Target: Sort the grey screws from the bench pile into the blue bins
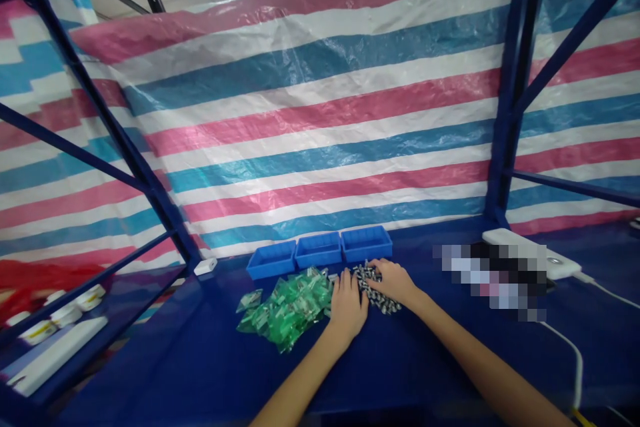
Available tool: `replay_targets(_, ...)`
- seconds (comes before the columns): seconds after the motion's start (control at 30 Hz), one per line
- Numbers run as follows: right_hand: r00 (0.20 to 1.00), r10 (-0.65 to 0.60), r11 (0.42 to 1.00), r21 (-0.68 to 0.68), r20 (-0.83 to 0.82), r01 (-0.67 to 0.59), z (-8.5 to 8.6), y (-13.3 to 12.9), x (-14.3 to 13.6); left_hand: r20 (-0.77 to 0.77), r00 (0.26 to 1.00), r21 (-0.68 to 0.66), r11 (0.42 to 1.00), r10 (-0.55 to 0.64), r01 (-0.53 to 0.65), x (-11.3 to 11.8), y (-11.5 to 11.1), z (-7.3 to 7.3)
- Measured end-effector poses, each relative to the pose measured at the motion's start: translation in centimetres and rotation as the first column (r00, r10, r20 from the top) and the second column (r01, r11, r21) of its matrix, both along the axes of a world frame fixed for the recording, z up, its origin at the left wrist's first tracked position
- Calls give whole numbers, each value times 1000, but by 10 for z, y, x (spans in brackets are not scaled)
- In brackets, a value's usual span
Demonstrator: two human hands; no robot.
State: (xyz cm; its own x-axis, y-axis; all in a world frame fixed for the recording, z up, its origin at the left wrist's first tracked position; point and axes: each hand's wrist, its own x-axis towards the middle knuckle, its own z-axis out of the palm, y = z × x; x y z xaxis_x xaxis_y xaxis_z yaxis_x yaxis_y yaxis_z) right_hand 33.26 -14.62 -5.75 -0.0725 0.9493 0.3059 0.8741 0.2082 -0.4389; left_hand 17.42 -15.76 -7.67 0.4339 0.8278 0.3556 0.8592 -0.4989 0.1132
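A heap of small clear-and-green plastic packets (290, 310) lies on the blue table. To its right is a pile of small metal parts (383, 303), too small to name exactly. My left hand (349, 305) lies palm down between the two heaps, its fingers extended and touching the edge of the packets. On the upper right side of the metal pile rests my right hand (395, 281), fingers curved over the parts; whether it grips any is hidden. Three blue trays stand in a row behind the heaps: left (273, 270), middle (319, 259) and right (367, 253).
The blue table (200, 360) has a white device (565, 265) with cables and a pixelated object at right. A small white box (205, 267) sits at the back left. Blue frame posts and a striped sheet (325, 113) enclose the table; white jars (67, 313) stand beyond, left.
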Motion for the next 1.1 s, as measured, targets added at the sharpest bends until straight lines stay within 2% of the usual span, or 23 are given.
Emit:
replay_targets(0.13,984,114,993,31,-136,-110,-7,11,0,-27,1000,-108,994,-13,10,14,7,16)
replay_targets(0.23,947,195,981,71,-256,-182,-13,21,1,-26,999,-70,997,37,-39,20,13,26)
replay_targets(0.33,915,244,970,93,-322,-226,-17,26,0,-40,995,-9,995,95,-95,17,18,27)
replay_targets(0.47,940,193,981,46,-282,-187,-15,24,-3,-11,988,60,986,153,-153,6,23,24)
replay_targets(0.53,955,154,988,38,-254,-149,-12,22,-3,45,989,112,983,144,-148,2,25,26)
replay_targets(0.7,951,114,993,31,-288,-110,-11,20,-3,175,983,232,973,-55,13,-1,30,31)
replay_targets(0.77,947,131,991,33,-294,-127,-9,20,-2,218,971,228,972,-103,52,-1,30,32)
replay_targets(0.83,954,117,993,55,-276,-106,-6,19,0,262,960,201,978,-100,47,-1,30,33)
replay_targets(1.0,989,-52,993,96,-142,66,4,15,10,290,957,123,992,-30,-6,-6,29,36)
replay_targets(1.1,997,-58,997,56,-48,61,4,13,16,214,964,94,986,-155,138,-7,27,35)
